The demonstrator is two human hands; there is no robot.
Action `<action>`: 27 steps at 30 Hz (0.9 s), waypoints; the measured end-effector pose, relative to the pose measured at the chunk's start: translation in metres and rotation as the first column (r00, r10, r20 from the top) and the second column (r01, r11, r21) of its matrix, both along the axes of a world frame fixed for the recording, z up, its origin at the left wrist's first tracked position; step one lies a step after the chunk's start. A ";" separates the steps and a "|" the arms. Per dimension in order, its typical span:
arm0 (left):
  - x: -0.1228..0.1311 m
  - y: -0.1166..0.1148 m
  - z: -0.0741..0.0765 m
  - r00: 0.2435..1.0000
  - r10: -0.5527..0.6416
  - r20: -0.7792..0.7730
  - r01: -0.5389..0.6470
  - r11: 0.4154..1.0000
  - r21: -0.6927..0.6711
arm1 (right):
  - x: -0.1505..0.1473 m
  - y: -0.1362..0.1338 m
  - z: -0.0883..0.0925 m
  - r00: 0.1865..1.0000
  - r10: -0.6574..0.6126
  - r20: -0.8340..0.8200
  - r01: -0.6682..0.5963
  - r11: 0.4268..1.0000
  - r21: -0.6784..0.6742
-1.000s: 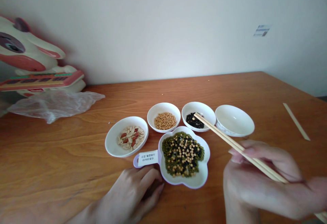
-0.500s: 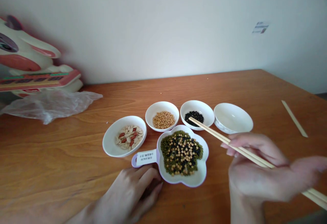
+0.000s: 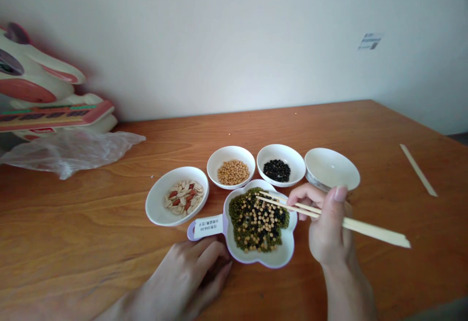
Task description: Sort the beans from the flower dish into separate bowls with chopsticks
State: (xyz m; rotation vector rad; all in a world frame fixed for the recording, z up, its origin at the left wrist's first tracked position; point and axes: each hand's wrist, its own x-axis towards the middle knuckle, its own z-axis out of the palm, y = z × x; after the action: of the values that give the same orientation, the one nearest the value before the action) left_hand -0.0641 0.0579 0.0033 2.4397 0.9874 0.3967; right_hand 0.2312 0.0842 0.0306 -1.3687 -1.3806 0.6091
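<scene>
My right hand (image 3: 329,223) holds a pair of wooden chopsticks (image 3: 369,229), their tips a little apart over the mixed beans (image 3: 259,223) in the flower-shaped dish (image 3: 287,252). Green, black and yellow beans lie mixed there. My left hand (image 3: 183,274) rests on the table beside the dish's labelled handle (image 3: 208,226), its fingers curled under; whether they hold anything is hidden. Behind the dish stand a bowl of yellow beans (image 3: 233,172), a bowl of black beans (image 3: 277,170) and an empty white bowl (image 3: 334,169). A bowl of pale seeds and reddish nuts (image 3: 184,197) is at the left.
On the wooden table (image 3: 91,223), a paper chopstick sleeve or strip (image 3: 418,170) lies at the right. A crumpled plastic bag (image 3: 73,151) and a cow-shaped toy keyboard (image 3: 54,113) occupy the back left. A wall (image 3: 219,43) rises behind.
My right hand has turned and moved left, bringing the chopstick tips from the black-bean bowl down to the mixed beans. My left hand has stayed in place.
</scene>
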 end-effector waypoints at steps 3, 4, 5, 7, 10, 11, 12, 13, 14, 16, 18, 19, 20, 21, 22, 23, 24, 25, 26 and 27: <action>0.000 0.000 0.000 1.000 0.005 0.006 -0.005 1.000 0.005 | -0.002 0.002 0.000 1.000 -0.008 -0.016 0.008 1.000 -0.009; 0.000 -0.001 0.000 1.000 0.004 0.006 -0.004 1.000 0.003 | -0.003 0.003 0.001 1.000 -0.016 -0.023 0.015 1.000 -0.010; 0.000 -0.001 0.001 1.000 0.005 0.007 -0.005 1.000 -0.001 | -0.004 0.003 0.001 0.999 -0.026 -0.029 0.026 1.000 -0.009; 0.000 -0.001 0.001 1.000 0.004 0.004 -0.004 1.000 -0.014 | -0.005 0.003 0.003 0.998 -0.051 -0.043 0.051 0.999 -0.005; 0.000 0.000 0.000 1.000 0.006 -0.006 -0.006 1.000 -0.005 | -0.007 0.002 0.005 0.996 -0.073 -0.060 0.074 0.997 0.005; 0.000 0.000 0.000 1.000 0.010 -0.008 -0.010 1.000 0.001 | -0.007 0.002 0.005 0.995 -0.076 -0.065 0.077 0.997 0.007; 0.000 0.000 0.000 1.000 0.005 -0.006 -0.005 1.000 0.005 | -0.007 0.002 0.005 0.994 -0.079 -0.072 0.080 0.997 0.006; 0.000 0.000 0.000 1.000 0.012 -0.006 -0.012 1.000 0.012 | -0.007 0.001 0.004 0.994 -0.082 -0.077 0.082 0.997 0.004; 0.000 0.000 0.000 1.000 0.011 -0.002 -0.011 1.000 0.016 | -0.006 0.001 0.004 0.994 -0.076 -0.081 0.077 0.997 0.000; 0.001 0.000 0.000 1.000 0.010 0.002 -0.010 1.000 0.018 | -0.004 0.001 0.001 0.994 -0.058 -0.090 0.057 0.998 -0.011; 0.001 0.000 0.001 1.000 0.006 0.002 -0.006 1.000 0.012 | -0.003 0.001 -0.001 0.995 -0.035 -0.098 0.033 0.999 -0.026; 0.001 0.000 0.001 1.000 0.006 0.001 -0.006 1.000 0.010 | -0.003 0.001 -0.002 0.994 -0.030 -0.101 0.027 0.999 -0.033; 0.001 0.000 0.001 1.000 0.005 -0.001 -0.005 1.000 0.006 | -0.002 0.001 -0.002 0.994 -0.029 -0.102 0.025 0.999 -0.038; 0.001 0.000 0.001 1.000 0.005 -0.002 -0.005 1.000 0.004 | -0.003 0.001 -0.003 0.995 -0.031 -0.100 0.027 0.999 -0.042; 0.001 0.000 0.001 1.000 0.002 0.002 -0.002 1.000 0.007 | -0.003 0.002 -0.003 0.995 -0.033 -0.094 0.029 0.999 -0.043; 0.001 0.000 0.001 1.000 -0.001 0.002 0.001 1.000 0.007 | -0.004 0.002 -0.003 0.995 -0.038 -0.091 0.034 0.999 -0.041; 0.000 0.000 0.001 1.000 0.005 0.003 -0.005 1.000 0.012 | -0.004 0.002 -0.003 0.995 -0.042 -0.088 0.039 0.999 -0.037; 0.000 0.000 0.001 1.000 0.001 0.001 -0.001 1.000 0.012 | -0.005 0.003 -0.003 0.995 -0.046 -0.087 0.043 0.998 -0.033; 0.000 0.000 0.001 1.000 0.004 0.002 -0.004 1.000 0.013 | -0.006 0.003 -0.003 0.995 -0.051 -0.084 0.048 0.998 -0.030; 0.000 0.000 0.000 1.000 0.003 0.003 -0.003 1.000 0.012 | -0.007 0.003 -0.003 0.995 -0.055 -0.082 0.053 0.998 -0.028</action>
State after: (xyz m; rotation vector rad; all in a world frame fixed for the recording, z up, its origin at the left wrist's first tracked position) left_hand -0.0641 0.0577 0.0038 2.4482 0.9906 0.4080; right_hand 0.2244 0.0872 0.0280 -1.3817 -1.2695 0.6418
